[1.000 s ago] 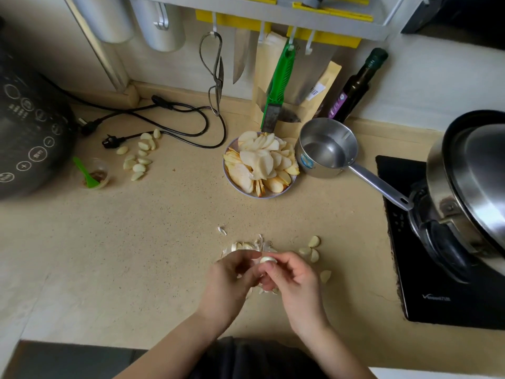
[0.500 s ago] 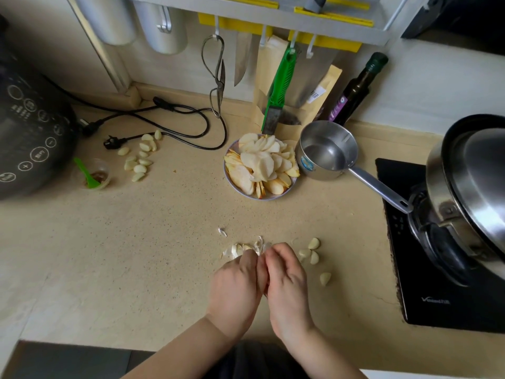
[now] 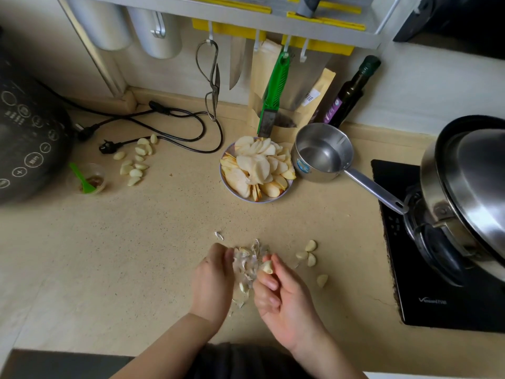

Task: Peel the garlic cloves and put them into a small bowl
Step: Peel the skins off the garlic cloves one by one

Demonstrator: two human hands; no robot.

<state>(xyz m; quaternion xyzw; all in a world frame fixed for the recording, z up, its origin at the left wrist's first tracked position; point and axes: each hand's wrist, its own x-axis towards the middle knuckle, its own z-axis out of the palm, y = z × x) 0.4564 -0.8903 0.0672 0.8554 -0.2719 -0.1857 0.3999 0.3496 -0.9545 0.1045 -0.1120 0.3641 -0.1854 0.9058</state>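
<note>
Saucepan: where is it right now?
Head view, right of centre: the saucepan stands on the counter beside the plate of apple slices, handle toward the stove.

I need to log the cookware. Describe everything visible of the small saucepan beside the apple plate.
The small saucepan looks like shiny stainless steel: a round, straight-walled bowl with a pouring lip and a blue-and-white sticker on its outer wall. It stands upright on the beige counter and seems to hold a little clear liquid. Its long metal handle reaches right, over the black cooktop. It stands right beside the plate of apple slices.
</note>
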